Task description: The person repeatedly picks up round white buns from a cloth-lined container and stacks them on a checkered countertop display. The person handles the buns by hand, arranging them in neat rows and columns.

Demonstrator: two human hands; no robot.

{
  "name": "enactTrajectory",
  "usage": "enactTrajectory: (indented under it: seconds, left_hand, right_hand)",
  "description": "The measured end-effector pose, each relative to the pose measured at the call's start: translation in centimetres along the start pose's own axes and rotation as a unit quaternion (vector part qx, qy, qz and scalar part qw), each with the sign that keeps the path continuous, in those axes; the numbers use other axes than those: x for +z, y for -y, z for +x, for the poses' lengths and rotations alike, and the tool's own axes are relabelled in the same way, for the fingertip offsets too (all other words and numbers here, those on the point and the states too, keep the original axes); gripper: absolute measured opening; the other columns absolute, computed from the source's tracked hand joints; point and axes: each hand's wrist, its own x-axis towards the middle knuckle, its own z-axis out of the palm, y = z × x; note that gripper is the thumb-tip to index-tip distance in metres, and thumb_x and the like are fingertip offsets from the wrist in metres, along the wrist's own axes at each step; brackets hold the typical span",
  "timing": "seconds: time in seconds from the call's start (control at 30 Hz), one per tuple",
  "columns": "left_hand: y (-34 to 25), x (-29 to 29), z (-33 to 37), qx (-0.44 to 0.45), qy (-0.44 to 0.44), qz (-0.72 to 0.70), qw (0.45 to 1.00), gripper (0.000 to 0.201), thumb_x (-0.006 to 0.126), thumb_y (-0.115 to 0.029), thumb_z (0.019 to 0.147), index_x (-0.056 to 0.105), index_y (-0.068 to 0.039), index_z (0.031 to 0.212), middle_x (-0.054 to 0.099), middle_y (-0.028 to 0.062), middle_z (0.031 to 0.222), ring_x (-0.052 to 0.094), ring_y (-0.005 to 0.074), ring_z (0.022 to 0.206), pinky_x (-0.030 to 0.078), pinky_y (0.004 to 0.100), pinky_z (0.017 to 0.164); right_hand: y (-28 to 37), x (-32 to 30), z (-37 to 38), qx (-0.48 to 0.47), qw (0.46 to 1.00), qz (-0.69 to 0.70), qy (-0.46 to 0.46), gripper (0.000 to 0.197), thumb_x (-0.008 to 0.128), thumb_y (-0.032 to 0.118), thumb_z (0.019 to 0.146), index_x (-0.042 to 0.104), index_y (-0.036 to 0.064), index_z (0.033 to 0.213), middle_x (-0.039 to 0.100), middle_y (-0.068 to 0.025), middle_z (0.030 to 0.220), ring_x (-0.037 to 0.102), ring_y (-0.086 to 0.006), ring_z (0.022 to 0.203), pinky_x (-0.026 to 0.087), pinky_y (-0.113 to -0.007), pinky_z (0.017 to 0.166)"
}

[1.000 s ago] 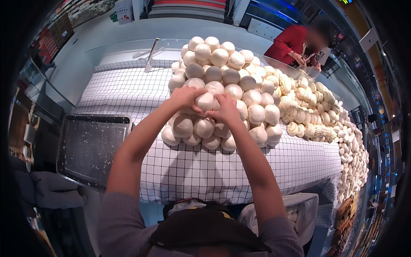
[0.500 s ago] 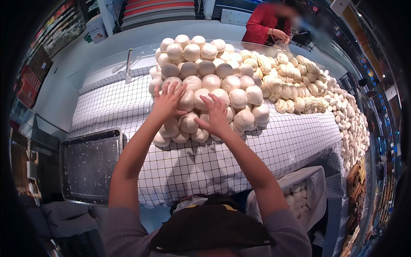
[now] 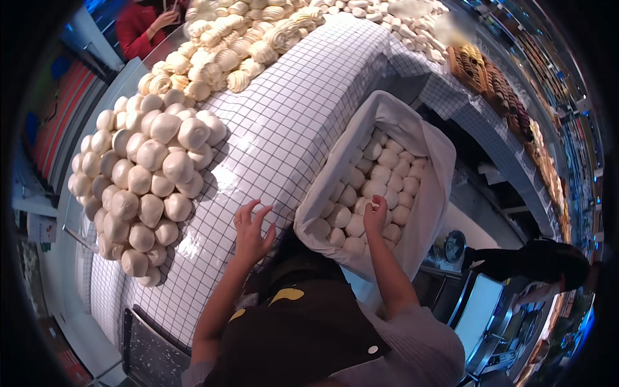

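Observation:
A large heap of round white steamed buns (image 3: 151,155) is piled on the checked tablecloth (image 3: 284,122) at the left. Between that heap and a cloth-lined crate (image 3: 442,174), my left hand (image 3: 253,233) hovers over the table's near edge, its fingers spread and holding nothing. Inside the crate, more white buns (image 3: 387,174) lie packed together. My right hand (image 3: 376,218) reaches in over them, fingers curled down at a bun near the middle; the hand partly hides the contact.
Swirled rolls (image 3: 225,58) and small white pieces (image 3: 403,29) are heaped farther along the table. A dark tray (image 3: 155,351) sits at the lower left. One person in red sleeves (image 3: 132,32) stands across the table; another person in dark clothes (image 3: 529,266) is at the right.
My view has turned right, toward the crate. Both hands have left the bun heap; the right one is now down among the crate's buns, the left one over the table edge.

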Motion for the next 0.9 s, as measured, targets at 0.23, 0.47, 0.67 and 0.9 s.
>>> enactTrajectory:
  seconds: [0.23,0.47,0.67,0.9]
  left_hand:
    - [-5.1,11.5,2.3,0.119,0.209,0.03,0.97,0.028,0.073,-0.014,0.079,0.069,-0.016,0.107,0.062,0.0029,0.12,0.053,0.0267,0.118,0.036,0.0535,0.103]
    - [-5.3,14.1,2.0,0.116,0.201,0.131,0.964,0.015,0.072,-0.015,0.078,0.07,-0.015,0.094,0.068,-0.0011,0.103,0.061,0.021,0.104,0.035,0.0554,0.101]
    - [-9.6,15.2,3.2,0.062,0.191,0.068,0.977,0.018,0.072,-0.01,0.08,0.071,-0.015,0.097,0.068,-0.0011,0.102,0.062,0.0187,0.106,0.037,0.0478,0.1]
    - [-8.9,26.9,4.4,-0.135,0.327,-0.149,0.923,0.046,0.066,-0.023,0.092,0.058,0.001,0.13,0.064,0.0239,0.125,0.061,0.04,0.118,0.049,0.0463,0.099]
  right_hand:
    - [-5.8,-5.4,3.6,-0.012,0.987,-0.162,-0.005,0.052,0.07,0.016,0.084,0.051,0.001,0.13,0.05,-0.0245,0.129,0.05,-0.0435,0.12,0.045,-0.049,0.103]
    - [-4.9,-0.1,8.8,-0.082,0.936,-0.322,-0.12,0.073,0.066,0.038,0.089,0.042,0.0012,0.147,0.04,-0.0222,0.152,0.039,-0.0399,0.14,0.027,-0.053,0.118]
    - [-4.9,4.0,10.1,-0.058,0.929,-0.356,-0.081,0.064,0.063,0.04,0.091,0.051,0.0013,0.14,0.044,-0.0225,0.149,0.043,-0.0359,0.137,0.03,-0.049,0.115]
    - [-5.9,-0.4,20.6,-0.301,0.839,-0.358,0.279,0.036,0.059,0.038,0.094,0.072,0.0096,0.112,0.067,-0.0071,0.119,0.053,-0.0277,0.126,0.033,-0.047,0.111]
